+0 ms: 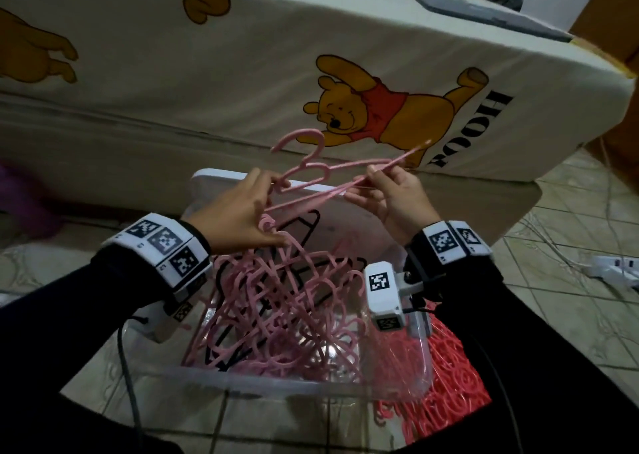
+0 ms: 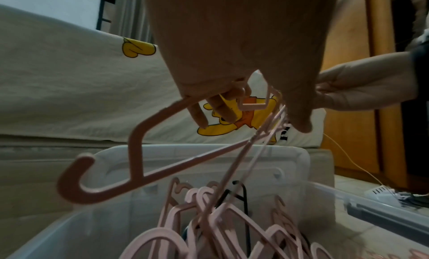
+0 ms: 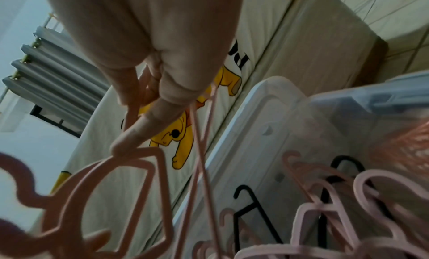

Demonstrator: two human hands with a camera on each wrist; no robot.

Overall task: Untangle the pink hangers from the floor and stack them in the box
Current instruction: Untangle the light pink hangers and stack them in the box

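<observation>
Black letters "HOO" (image 1: 465, 126) run down the bear-printed bed sheet (image 1: 221, 83) (the rest is cut off). Above the clear box (image 1: 304, 389), the left hand (image 1: 238, 216) and right hand (image 1: 397, 194) each pinch the lifted pink hangers (image 1: 332, 171), apparently two. Many more pink ones (image 1: 287, 301) lie tangled in the box, too many to count, with black hangers (image 1: 304, 223) among them.

hands: 2 (image 1: 238, 211) | box: 1 (image 1: 242, 389) | pink hangers: too tangled to count (image 1: 287, 301) | black hangers: at least 2 (image 1: 304, 222)
</observation>
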